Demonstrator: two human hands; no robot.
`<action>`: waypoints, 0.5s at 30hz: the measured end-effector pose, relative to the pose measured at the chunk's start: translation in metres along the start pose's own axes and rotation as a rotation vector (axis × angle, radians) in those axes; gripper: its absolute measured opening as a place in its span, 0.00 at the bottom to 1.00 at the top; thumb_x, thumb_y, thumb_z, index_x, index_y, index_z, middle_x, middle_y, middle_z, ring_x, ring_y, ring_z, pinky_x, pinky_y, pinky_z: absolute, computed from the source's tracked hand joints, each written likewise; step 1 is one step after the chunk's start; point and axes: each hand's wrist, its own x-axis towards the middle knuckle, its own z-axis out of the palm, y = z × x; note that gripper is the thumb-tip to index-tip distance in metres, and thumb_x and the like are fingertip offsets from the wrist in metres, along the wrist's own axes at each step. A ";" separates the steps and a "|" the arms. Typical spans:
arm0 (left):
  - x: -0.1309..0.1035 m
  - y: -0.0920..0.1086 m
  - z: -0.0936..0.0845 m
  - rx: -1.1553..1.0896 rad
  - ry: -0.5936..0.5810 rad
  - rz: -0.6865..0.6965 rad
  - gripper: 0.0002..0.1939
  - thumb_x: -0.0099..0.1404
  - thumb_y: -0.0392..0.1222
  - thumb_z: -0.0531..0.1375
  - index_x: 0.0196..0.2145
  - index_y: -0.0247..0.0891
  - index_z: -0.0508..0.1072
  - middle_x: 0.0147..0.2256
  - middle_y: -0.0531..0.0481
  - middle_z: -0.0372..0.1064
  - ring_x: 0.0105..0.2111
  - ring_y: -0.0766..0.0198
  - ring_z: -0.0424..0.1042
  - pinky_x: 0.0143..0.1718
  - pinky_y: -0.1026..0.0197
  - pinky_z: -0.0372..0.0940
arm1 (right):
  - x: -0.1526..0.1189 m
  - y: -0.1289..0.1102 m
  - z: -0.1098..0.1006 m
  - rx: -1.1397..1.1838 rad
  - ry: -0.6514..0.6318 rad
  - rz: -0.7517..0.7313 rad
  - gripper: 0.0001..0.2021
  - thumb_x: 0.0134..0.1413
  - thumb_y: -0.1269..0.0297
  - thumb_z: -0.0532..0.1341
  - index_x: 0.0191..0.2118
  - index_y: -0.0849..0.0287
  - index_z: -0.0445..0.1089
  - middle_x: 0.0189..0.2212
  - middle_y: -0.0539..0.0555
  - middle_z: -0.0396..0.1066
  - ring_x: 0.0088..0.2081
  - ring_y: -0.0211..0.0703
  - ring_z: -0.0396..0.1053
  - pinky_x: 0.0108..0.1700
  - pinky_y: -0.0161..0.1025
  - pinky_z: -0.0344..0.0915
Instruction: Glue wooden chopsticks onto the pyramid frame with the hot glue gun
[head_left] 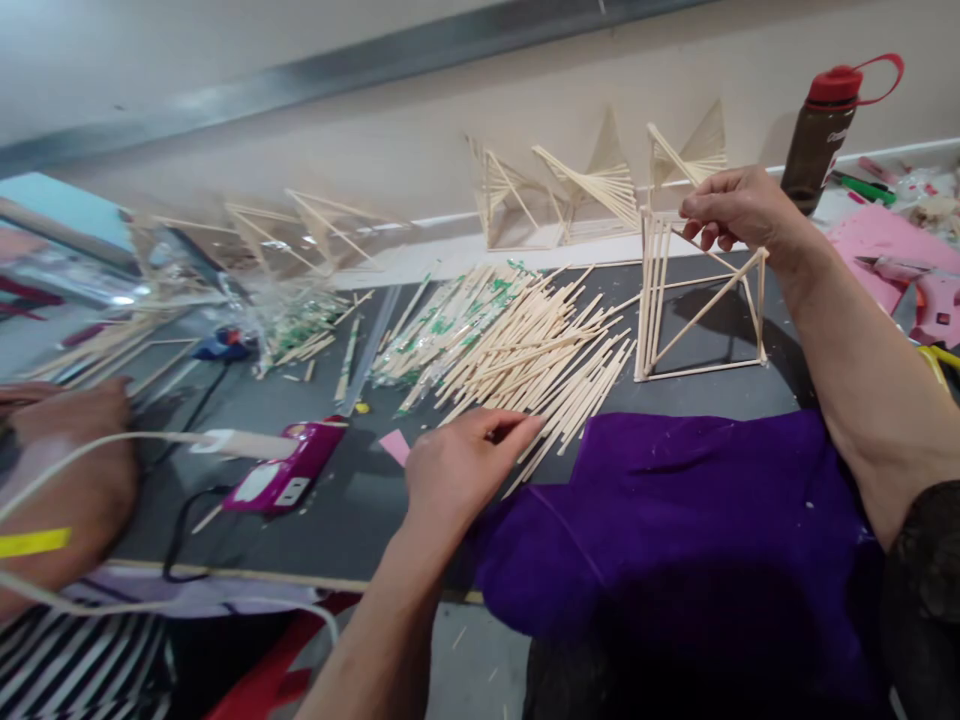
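Observation:
My left hand (469, 460) is low over the near edge of a pile of thin wooden sticks (525, 350), thumb and forefinger pinched together. Whatever lies between those fingertips is too small to make out. My right hand (739, 210) is raised at the top of an open stick frame (705, 335), its fingers curled in a pinch. The fingers hide what they grip there. The frame stands upright on the dark table (352, 540), with several sticks side by side along its left side. A purple cloth (675, 500) lies in front of it.
Stick structures (592, 190) line the wall. A dark bottle with red lid (817, 140) stands at back right, near pink pliers (937, 305). Plastic-wrapped sticks (450, 320) and a magenta power strip (289, 465) with cables lie leftward. Another person's arm (75, 480) reaches in.

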 end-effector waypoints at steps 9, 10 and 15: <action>0.077 0.026 0.017 0.225 0.037 0.238 0.16 0.65 0.41 0.55 0.44 0.41 0.82 0.46 0.38 0.76 0.47 0.45 0.73 0.40 0.53 0.65 | -0.004 -0.003 -0.002 -0.003 0.015 -0.002 0.09 0.49 0.65 0.71 0.26 0.60 0.72 0.23 0.54 0.74 0.21 0.34 0.67 0.19 0.31 0.54; 0.079 0.026 0.020 0.245 0.009 0.234 0.16 0.65 0.40 0.55 0.41 0.41 0.82 0.45 0.37 0.76 0.46 0.45 0.74 0.39 0.53 0.65 | -0.004 -0.003 -0.002 -0.001 0.021 -0.004 0.08 0.49 0.65 0.71 0.26 0.60 0.72 0.23 0.54 0.74 0.21 0.35 0.67 0.19 0.31 0.54; 0.074 0.020 0.023 0.188 0.019 0.189 0.10 0.61 0.42 0.59 0.29 0.44 0.81 0.37 0.42 0.78 0.39 0.49 0.76 0.37 0.55 0.64 | -0.003 0.000 -0.003 -0.003 0.011 0.010 0.09 0.49 0.64 0.71 0.26 0.59 0.72 0.24 0.55 0.74 0.23 0.38 0.69 0.22 0.34 0.59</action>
